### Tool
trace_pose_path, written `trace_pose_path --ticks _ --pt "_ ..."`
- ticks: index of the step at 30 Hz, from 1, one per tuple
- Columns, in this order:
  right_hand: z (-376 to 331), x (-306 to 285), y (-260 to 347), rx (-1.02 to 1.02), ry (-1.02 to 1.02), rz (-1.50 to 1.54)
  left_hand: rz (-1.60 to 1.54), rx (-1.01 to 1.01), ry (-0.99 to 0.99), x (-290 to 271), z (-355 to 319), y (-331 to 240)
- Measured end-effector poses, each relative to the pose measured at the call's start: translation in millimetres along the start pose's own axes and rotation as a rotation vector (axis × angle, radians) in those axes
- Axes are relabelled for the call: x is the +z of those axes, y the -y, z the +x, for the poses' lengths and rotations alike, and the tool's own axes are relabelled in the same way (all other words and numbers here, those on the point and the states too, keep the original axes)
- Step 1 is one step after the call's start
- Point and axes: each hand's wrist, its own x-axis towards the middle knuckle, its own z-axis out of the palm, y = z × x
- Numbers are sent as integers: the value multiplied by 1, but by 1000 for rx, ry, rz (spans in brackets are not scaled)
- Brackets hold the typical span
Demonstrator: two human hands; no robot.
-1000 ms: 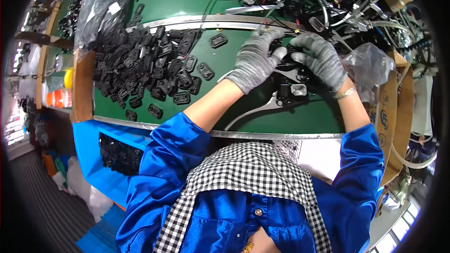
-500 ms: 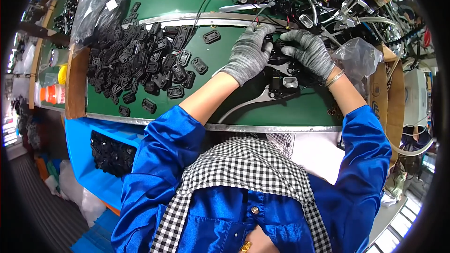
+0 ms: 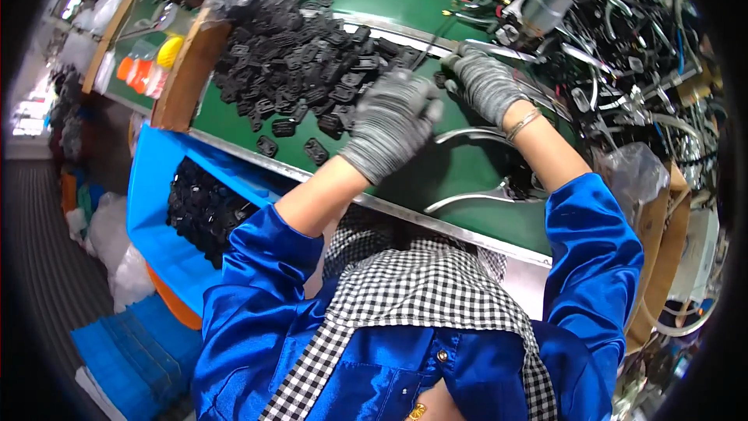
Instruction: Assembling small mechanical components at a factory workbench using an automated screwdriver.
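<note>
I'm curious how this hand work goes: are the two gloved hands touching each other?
Apart. The head view shows a strip of green table and black parts between the left hand and the right hand.

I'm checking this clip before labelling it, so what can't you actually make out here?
- Left hand, head view: motion-blurred, so any grip is unclear.
- Right hand: its fingertips are buried among cables.
- Black plastic parts: too small for detail.
- Blue bin: partly hidden under the table edge.

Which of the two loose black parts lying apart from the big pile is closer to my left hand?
The right-hand one, lying on the bare green table just beside the left hand; the other lies further left.
</note>
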Motion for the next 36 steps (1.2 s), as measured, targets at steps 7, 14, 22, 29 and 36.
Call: trace_pose_path --ticks 7,14,22,29,36 --pt "2 4 14 68 -23 39 355 -297 -196 -69 0 132" --pt "-15 -23 38 162 -112 513 587 -361 80 -81 41 150" --pt "-69 -60 45 355 -240 737 -21 -122 -222 -79 25 131" --pt "-75 -78 68 622 -141 1142 -552 164 -190 -27 25 -38" --pt "-138 -68 43 657 -425 1573 -122 592 -146 19 27 -87"
